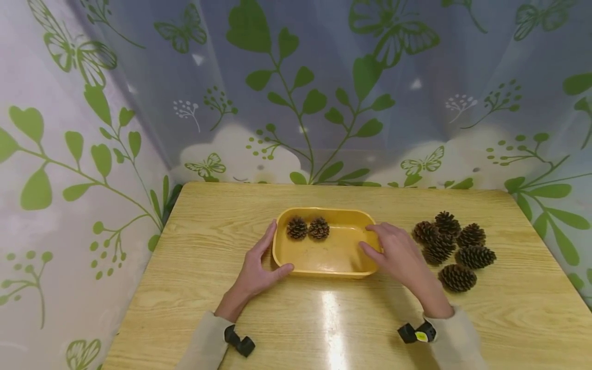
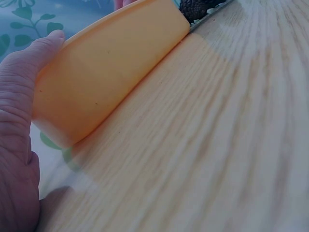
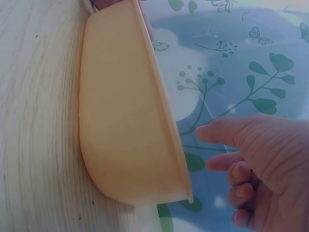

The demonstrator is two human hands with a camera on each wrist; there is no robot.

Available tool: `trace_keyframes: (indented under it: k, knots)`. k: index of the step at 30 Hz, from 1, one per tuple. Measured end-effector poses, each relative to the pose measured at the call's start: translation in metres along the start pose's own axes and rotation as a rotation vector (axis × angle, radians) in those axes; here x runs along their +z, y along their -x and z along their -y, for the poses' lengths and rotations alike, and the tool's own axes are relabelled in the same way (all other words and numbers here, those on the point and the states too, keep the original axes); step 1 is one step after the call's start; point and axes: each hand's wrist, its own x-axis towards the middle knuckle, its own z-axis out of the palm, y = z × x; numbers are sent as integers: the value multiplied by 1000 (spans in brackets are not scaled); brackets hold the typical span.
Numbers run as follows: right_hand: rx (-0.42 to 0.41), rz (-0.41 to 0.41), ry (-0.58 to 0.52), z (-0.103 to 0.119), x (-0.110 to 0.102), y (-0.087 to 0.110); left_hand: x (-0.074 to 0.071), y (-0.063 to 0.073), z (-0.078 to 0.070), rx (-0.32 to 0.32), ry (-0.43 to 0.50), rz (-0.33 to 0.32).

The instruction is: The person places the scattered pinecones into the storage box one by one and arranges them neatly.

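Observation:
A shallow yellow plastic tray (image 1: 333,259) sits on the table, with two small pinecones (image 1: 296,227) side by side in its back left part. My left hand (image 1: 259,268) holds the tray's left end, thumb by the front rim and fingers along the side. The left wrist view shows that thumb (image 2: 46,50) lying against the tray's outer wall. Over the tray's right end is my right hand (image 1: 398,253), thumb and fingers apart and loosely bent. Nothing shows between the right fingertips in the right wrist view.
Several larger pinecones (image 1: 439,248) lie in a cluster on the table's right side, close beyond the right hand. The wooden table (image 1: 213,216) meets a patterned curtain (image 1: 324,103) at its back edge. More patterned cloth hangs along the left side.

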Motion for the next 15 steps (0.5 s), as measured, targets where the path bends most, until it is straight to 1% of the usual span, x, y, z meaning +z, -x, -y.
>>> trace_keyframes:
  k: [9, 15]
  knots:
    - [48, 21, -2, -1, -6, 8, 0, 0, 1, -7, 2, 4]
    - [65, 9, 7, -2, -10, 14, 0, 0, 1, -9, 8, 3]
